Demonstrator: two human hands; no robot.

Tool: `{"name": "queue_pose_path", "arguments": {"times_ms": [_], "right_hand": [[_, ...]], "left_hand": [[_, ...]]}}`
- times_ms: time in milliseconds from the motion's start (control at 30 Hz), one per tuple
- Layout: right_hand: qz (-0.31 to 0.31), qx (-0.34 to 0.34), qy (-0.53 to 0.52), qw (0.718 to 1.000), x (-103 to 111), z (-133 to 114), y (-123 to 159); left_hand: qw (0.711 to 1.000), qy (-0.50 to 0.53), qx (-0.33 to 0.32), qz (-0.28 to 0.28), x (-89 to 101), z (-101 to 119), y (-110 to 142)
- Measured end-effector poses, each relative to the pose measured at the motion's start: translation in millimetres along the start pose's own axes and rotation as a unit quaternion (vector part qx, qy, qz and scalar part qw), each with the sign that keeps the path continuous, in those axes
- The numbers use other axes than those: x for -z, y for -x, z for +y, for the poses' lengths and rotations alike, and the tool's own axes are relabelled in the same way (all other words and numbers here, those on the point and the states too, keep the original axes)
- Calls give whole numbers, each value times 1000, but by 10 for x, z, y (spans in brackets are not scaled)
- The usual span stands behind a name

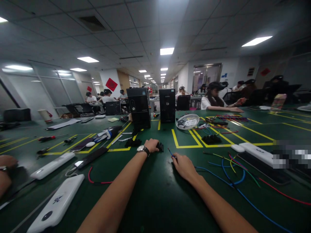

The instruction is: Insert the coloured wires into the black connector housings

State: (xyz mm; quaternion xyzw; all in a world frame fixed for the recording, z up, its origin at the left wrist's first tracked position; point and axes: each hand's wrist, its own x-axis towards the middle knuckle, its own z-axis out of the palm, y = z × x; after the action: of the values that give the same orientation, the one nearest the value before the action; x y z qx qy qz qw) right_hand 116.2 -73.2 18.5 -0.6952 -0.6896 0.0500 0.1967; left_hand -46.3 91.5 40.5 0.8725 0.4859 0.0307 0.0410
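My left hand (152, 145), with a watch on its wrist, is closed on a small black part (160, 147) at the middle of the green table (155, 200). Its fingers cover much of the part, so I cannot tell its exact kind. To the right, my right hand (183, 164) pinches a blue wire (171, 153) near its end. The wire's dark tip points up and left toward the black part, with a gap between them. From behind this hand a length of blue wire (213, 174) runs off right across the table.
Two black computer towers (167, 106) stand ahead, with a white basket (187, 121) beside them. Black parts (212, 139) lie inside yellow tape lines. Coloured wires and a white power bank (259, 153) are at right; a screwdriver (52, 138) and a white device (58, 204) are at left. A co-worker's hand (7, 161) shows at the left edge.
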Motion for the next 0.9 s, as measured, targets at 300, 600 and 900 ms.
{"name": "queue_pose_path", "arguments": {"times_ms": [300, 600, 900], "right_hand": [[-11, 21, -17, 1000, -19, 70, -19], [-17, 56, 0, 998, -53, 45, -26], [-6, 53, -9, 999, -47, 73, -28]], "left_hand": [[991, -128, 33, -12, 199, -396, -380], [984, -160, 66, -27, 226, -718, -300], [986, -144, 77, -13, 252, -818, -196]]}}
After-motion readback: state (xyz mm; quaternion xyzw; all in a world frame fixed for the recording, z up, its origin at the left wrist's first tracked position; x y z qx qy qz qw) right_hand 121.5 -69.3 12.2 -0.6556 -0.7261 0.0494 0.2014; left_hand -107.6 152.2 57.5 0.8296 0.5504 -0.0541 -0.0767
